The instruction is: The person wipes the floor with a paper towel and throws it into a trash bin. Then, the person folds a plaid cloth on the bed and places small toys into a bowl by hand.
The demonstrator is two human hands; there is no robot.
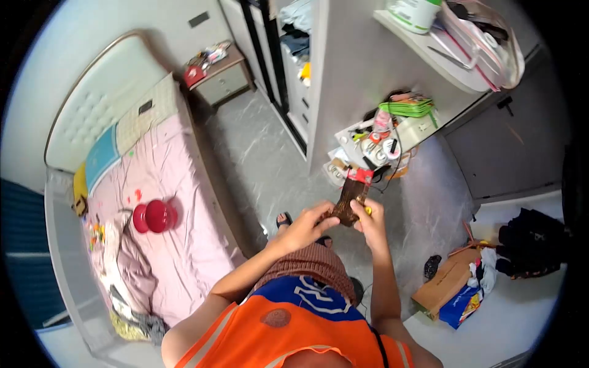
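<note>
In front of my body, my right hand [372, 222] is closed on a glossy dark brown piece [351, 195] that looks like a lock of hair or a hairpiece; its exact kind I cannot make out. A small yellow thing [368, 210] shows at the fingers of that hand. My left hand [317, 219] has its fingertips pressed at the lower left edge of the brown piece. Past its upper end is something red [362, 175]; whether the two are joined I cannot tell.
Beyond my hands, a low shelf holds jars [374, 150] and green trays [410, 107]. A higher shelf [429, 52] juts out at upper right. To the left is a bed [190, 245] with a red bowl-like container [161, 216]. A cardboard box [446, 279] lies at right.
</note>
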